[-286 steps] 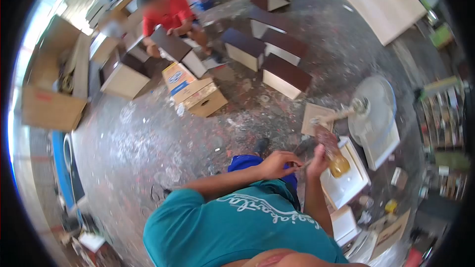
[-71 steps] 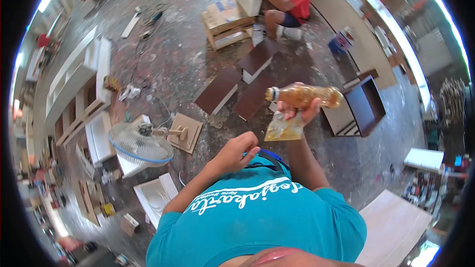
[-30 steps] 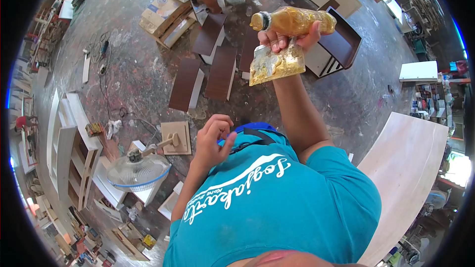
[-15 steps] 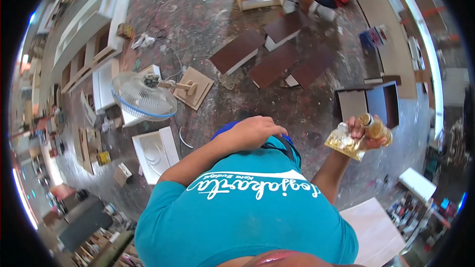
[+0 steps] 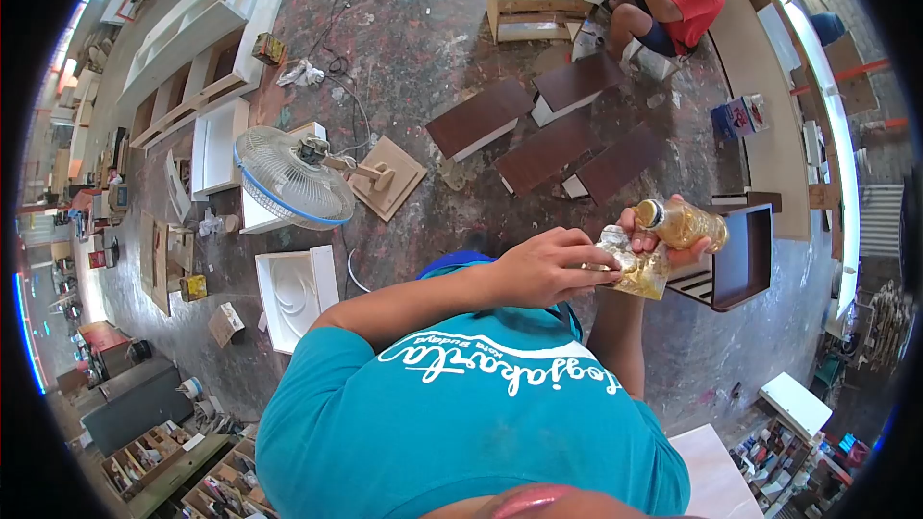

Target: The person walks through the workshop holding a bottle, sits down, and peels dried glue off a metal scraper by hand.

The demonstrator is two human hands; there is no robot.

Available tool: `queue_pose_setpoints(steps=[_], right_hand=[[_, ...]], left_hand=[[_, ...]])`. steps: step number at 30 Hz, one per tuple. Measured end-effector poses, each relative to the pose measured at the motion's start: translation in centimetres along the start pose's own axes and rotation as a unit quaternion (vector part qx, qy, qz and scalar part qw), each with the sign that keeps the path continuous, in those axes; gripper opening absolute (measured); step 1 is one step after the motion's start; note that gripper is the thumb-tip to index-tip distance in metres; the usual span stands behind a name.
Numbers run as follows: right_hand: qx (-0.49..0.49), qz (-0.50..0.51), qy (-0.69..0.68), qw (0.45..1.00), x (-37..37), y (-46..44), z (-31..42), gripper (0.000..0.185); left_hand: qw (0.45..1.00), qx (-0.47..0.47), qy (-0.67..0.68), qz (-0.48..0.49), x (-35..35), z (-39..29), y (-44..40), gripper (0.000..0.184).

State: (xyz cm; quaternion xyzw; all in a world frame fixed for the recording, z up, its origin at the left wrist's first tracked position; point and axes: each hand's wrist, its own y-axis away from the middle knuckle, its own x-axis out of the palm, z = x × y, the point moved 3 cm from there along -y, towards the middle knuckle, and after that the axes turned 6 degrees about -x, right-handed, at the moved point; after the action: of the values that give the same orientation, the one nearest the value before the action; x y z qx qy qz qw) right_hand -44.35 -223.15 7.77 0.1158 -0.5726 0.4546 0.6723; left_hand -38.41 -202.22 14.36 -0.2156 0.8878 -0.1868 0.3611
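My right hand [image 5: 685, 252] grips a clear plastic bottle [image 5: 694, 225] of golden-yellow liquid, tilted with its neck to the left. The same hand also holds a crumpled, clear-looking plastic packet [image 5: 642, 275] with yellow and whitish patches, below the bottle. My left hand [image 5: 562, 267] is beside the packet, fingers bent and pinched together. A small, thin yellowish edge shows at those fingertips; I cannot make out what it is.
Dark brown panels [image 5: 545, 151] lie on the floor ahead. A standing fan [image 5: 293, 178] and a white tray-like box [image 5: 297, 298] are at left. An open dark-edged cabinet box [image 5: 738, 259] stands right, near my right hand. A person in red [image 5: 688, 2] sits far right.
My left hand has moved right, from in front of my body to the packet. My right hand has brought the bottle and packet inward, to the left. The view has shifted slightly.
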Motion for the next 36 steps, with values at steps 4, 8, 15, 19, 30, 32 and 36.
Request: queue_pose_setpoints(steps=[4,8,15,19,30,32,36], right_hand=[[0.016,0.003,-0.019,1.0,-0.4,-0.7,-1.2,0.096],[0.022,0.004,-0.002,1.0,-0.8,-1.1,-2.0,0.097],[0.036,-0.042,0.008,0.998,1.4,-2.1,-3.5,0.092],[0.078,-0.09,0.008,0.993,1.4,-0.8,-3.8,0.092],[0.095,-0.129,-0.008,0.987,-0.3,0.8,-4.4,0.095],[0.091,-0.133,-0.012,0.987,0.9,0.3,-4.4,0.089],[0.048,-0.176,0.001,0.983,1.3,0.1,-4.6,0.08]], left_hand=[[0.999,-0.018,0.011,-0.032,-0.9,0.4,0.3,0.037],[0.997,-0.045,0.034,-0.047,-1.1,1.1,1.4,0.032],[0.996,-0.073,0.041,-0.035,-1.8,1.7,1.0,0.024],[0.999,-0.046,0.028,-0.005,-1.5,2.2,0.3,0.02],[0.998,-0.018,0.006,0.059,-0.9,2.7,-1.4,0.019],[0.997,0.014,0.008,0.07,-1.1,2.5,-1.8,0.018],[0.996,0.025,0.0,0.08,-1.5,2.5,-2.1,0.019]])
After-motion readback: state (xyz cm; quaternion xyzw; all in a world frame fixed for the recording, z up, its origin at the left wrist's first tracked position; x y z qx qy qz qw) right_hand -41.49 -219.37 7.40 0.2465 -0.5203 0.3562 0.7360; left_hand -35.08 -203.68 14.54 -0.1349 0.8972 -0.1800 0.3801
